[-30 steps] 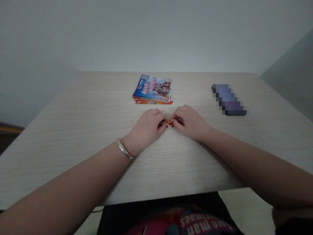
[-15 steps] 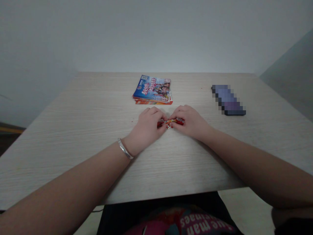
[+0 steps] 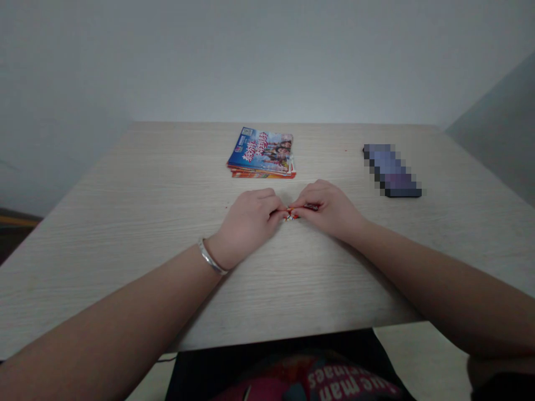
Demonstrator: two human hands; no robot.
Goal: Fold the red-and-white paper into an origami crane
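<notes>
Slightly shifted, left hand (image 3: 251, 225) and right hand (image 3: 332, 211) pinch a small reddish piece (image 3: 291, 216), its left end now hidden.

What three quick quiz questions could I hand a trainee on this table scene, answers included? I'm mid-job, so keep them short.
1. Is the bracelet worn on the person's left or right side?
2. True or false: the phone lies on top of the booklets.
3. Fill in: the left hand and right hand both pinch a small piece, mostly ____ in colour.

Key: 1. Left. 2. False: it lies apart, to their right. 3. Red.
</notes>
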